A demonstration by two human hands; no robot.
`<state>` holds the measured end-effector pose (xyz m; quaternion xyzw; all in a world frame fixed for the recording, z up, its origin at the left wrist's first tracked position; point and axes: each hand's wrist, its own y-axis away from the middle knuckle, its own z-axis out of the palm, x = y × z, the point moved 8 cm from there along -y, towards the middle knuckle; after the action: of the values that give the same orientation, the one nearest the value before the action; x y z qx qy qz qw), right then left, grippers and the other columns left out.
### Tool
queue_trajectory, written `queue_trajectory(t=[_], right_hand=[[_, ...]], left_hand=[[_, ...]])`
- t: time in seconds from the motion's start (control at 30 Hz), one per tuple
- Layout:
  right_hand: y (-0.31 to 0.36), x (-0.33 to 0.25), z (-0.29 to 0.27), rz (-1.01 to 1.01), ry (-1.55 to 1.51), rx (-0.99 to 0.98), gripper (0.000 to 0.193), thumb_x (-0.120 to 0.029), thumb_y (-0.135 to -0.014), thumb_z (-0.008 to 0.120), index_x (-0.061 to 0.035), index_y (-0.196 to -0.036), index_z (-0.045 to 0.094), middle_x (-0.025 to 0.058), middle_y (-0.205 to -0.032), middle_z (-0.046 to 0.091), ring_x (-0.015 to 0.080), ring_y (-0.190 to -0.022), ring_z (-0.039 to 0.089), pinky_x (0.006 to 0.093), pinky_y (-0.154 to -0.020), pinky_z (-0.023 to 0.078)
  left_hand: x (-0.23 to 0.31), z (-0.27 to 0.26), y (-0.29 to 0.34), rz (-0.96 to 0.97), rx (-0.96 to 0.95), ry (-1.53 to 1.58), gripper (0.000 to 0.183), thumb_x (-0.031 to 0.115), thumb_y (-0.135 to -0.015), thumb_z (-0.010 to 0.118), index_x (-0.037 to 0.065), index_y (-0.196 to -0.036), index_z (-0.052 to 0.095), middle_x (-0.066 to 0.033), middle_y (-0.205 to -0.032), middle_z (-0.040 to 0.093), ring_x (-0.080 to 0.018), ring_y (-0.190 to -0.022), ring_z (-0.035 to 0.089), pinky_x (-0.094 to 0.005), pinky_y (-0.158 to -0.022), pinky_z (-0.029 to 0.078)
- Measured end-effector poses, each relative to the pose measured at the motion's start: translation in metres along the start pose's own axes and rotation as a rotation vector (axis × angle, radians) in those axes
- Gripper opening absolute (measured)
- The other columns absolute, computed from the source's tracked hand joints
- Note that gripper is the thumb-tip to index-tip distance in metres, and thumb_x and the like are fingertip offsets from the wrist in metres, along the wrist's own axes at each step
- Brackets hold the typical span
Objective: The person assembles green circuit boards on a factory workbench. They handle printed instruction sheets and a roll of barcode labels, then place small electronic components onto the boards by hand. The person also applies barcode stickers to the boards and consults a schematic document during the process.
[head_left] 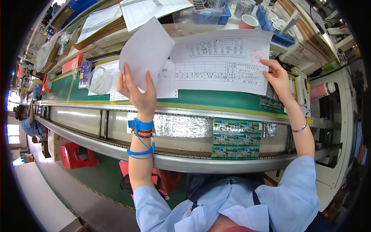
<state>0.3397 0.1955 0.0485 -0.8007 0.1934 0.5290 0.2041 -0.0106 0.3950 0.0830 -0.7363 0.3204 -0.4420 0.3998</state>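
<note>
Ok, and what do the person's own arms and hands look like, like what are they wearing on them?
Both the left hand and right hand are gloveless. Short, light blue sleeves leave the forearms bare. On the left wrist are a bright blue strap with a coiled blue cord and reddish-brown beads. A narrow silver bangle circles the right forearm.

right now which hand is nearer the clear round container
Left: the left hand is just right of the clear container; the right hand is farther right, holding a printed sheet.

Green floor (110,179) below — red plastic stool (75,157) at left — bright windows (14,131) beyond.
</note>
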Motion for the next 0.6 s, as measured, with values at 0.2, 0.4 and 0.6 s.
queue_trajectory(t=[0.2, 0.4, 0.6], right_hand=[[0.002, -0.005, 0.005, 0.063, -0.106, -0.029, 0.037, 0.006, -0.082, 0.054, 0.0045, -0.119, 0.054, 0.0041, -0.113, 0.051, 0.0106, -0.1, 0.053, 0.0238, -0.088, 0.042], [0.002, -0.008, 0.008, 0.143, -0.111, -0.057, 0.037, 0.002, -0.083, 0.055, 0.0041, -0.12, 0.054, 0.006, -0.115, 0.056, 0.0096, -0.097, 0.054, 0.023, -0.087, 0.043], [0.001, -0.009, 0.014, 0.171, -0.183, -0.106, 0.038, 0.001, -0.083, 0.056, 0.0047, -0.121, 0.053, 0.0095, -0.11, 0.06, 0.0106, -0.096, 0.057, 0.0233, -0.086, 0.044]], left_hand=[[0.001, 0.001, -0.001, 0.0, -0.031, -0.045, 0.071, 0.002, -0.074, 0.073, -0.002, -0.135, 0.037, -0.0167, -0.133, 0.022, -0.0267, -0.123, 0.031, -0.0356, -0.096, 0.04], [0.001, -0.003, -0.003, 0.01, -0.011, -0.068, 0.073, 0.003, -0.073, 0.074, -0.002, -0.135, 0.037, -0.0165, -0.132, 0.021, -0.0267, -0.123, 0.029, -0.0357, -0.097, 0.04], [0.008, -0.006, -0.004, 0.053, 0.016, -0.088, 0.071, -0.002, -0.072, 0.073, -0.001, -0.134, 0.038, -0.0135, -0.132, 0.02, -0.0255, -0.118, 0.035, -0.036, -0.093, 0.045]])
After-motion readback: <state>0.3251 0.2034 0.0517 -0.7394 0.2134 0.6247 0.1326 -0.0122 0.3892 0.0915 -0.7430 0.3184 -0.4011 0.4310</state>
